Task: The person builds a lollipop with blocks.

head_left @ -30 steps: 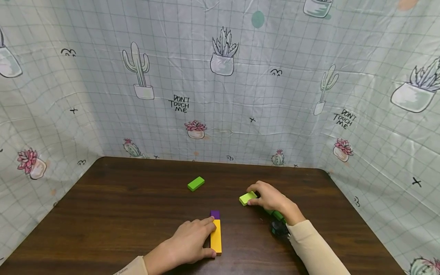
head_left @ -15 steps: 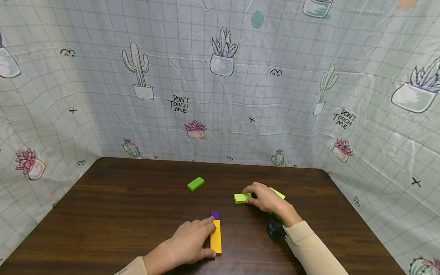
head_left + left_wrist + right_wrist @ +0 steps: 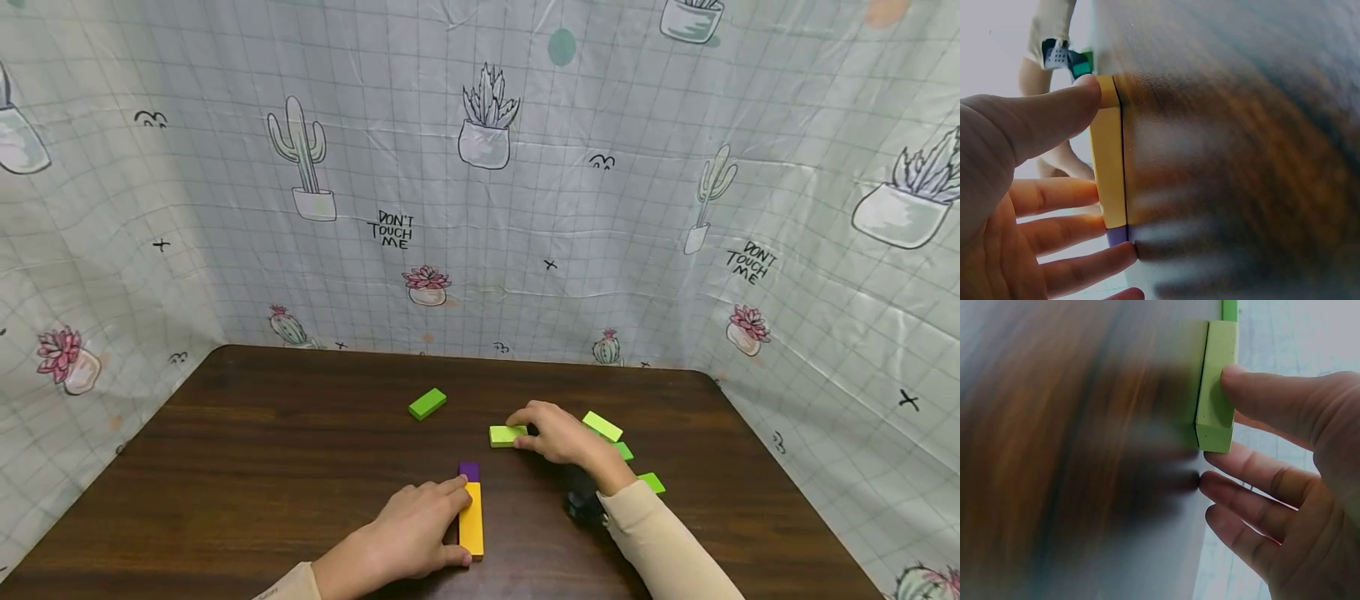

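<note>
Dark tabletop (image 3: 262,467): left hand (image 3: 420,525) pinches the yellow block (image 3: 472,525), right hand (image 3: 557,433) the lime block (image 3: 503,436), both blocks between the hands.

a screened-off tabletop spot, whether in a home or a workplace cannot be told: a dark wood-grain table (image 3: 300,454), with grid-lined cloth (image 3: 480,200) hanging behind it and along its left and right sides, printed with potted cacti (image 3: 302,150), succulents (image 3: 427,278) and "don't touch me".

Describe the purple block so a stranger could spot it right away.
On the dark wooden table, find the person's left hand, touching a long yellow block. The purple block sits at that block's far end: much shorter-looking, and the only purple block in view.
</note>
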`<state>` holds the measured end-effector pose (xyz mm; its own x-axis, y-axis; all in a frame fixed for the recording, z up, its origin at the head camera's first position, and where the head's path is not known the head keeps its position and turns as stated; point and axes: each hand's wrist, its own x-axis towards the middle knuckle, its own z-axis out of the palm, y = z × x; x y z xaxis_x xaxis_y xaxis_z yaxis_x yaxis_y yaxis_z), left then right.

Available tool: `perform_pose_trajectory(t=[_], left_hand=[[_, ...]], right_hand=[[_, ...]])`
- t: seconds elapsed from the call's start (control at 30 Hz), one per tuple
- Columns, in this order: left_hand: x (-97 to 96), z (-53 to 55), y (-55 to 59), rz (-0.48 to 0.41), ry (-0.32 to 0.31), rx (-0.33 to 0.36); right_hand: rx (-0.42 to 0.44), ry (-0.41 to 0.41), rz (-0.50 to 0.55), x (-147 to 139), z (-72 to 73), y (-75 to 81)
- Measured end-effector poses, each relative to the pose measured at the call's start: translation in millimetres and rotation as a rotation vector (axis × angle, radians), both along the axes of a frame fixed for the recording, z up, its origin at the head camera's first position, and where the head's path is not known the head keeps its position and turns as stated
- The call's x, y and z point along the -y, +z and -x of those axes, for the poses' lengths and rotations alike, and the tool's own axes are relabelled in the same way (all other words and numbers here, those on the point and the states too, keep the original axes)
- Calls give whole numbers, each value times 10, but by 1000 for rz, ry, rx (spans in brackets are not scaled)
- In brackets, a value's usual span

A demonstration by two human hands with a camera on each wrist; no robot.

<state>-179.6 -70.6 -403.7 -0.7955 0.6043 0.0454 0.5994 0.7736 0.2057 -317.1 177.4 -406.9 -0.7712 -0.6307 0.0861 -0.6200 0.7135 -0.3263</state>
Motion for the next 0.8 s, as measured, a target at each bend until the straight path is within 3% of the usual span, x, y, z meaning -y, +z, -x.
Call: perform_pose_trajectory(t=[0.23,0.8], left_hand=[[-2,9,9,5,0,12],[-7,3,12,-1,-2,15]], right_hand=[[6,33,-17,191,16,-6],[6,117,-68,463,-102,30]])
